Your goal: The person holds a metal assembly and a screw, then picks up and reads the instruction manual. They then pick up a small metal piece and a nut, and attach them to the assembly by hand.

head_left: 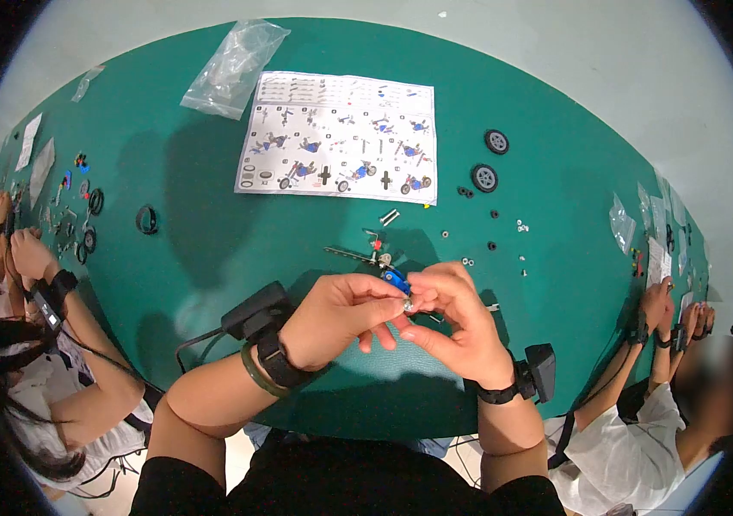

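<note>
My left hand (351, 311) and my right hand (454, 316) meet in front of me, fingers closed round a partly built toy model. Its blue part (396, 279) shows just above the fingertips. Beyond it, a thin metal strip (349, 255) and a red piece (376, 245) stick out. A small shiny metal piece (408, 304) is pinched where the thumbs and fingertips come together; its exact kind is too small to tell. The fingers cover the rest of the model.
A printed instruction sheet (336, 138) lies ahead on the green table (366, 47), beside a clear plastic bag (233, 69). Two wheels (485, 178), long screws (390, 218) and several small nuts (522, 226) lie around. A black ring (147, 219) is leftward. Co-workers sit on both sides.
</note>
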Demonstrator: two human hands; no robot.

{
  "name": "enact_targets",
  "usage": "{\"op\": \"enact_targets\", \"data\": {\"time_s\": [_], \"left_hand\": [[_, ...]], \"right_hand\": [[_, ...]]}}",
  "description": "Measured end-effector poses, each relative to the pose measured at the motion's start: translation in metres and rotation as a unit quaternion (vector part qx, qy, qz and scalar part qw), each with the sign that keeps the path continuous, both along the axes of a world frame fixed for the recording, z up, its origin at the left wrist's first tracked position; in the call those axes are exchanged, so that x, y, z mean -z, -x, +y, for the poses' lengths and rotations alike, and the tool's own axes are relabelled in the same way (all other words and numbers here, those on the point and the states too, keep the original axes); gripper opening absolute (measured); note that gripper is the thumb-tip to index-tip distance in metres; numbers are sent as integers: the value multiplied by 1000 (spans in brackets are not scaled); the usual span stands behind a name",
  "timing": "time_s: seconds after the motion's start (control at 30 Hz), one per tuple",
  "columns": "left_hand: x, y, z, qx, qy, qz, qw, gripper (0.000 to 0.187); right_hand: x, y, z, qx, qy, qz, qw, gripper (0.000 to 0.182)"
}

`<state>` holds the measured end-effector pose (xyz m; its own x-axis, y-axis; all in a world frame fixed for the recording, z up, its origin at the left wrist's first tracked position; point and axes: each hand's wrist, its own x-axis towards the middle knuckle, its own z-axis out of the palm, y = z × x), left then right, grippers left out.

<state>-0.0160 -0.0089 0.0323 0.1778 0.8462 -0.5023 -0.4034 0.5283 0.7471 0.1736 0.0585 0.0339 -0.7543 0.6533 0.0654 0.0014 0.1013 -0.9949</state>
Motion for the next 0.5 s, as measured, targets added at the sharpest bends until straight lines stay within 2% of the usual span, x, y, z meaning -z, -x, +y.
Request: {"op": "enact_targets", "data": {"time_s": [0.03,0.13,0.23,0.33,0.43,0.5], "left_hand": [[0,0,0,0,-1,-1,1000,21],[0,0,1,0,-3,-5,1000,20],[0,0,1,-3,-2,-6,1000,20],[2,0,0,-2,-4,-6,1000,20],[3,0,0,-3,-4,-11,1000,20],[2,0,0,-8,-4,-12,1000,20]], "right_hand": [[-5,0,1,-9,-12,-32,999,34],[2,-3,2,-17,-53,-18,998,34],[16,0,-2,18,13,69,997,34],[-2,0,1,-10,-19,-39,999,35],[13,-1,0,7,-20,37,999,36],[10,1,-2,18,16,42,999,36]]}}
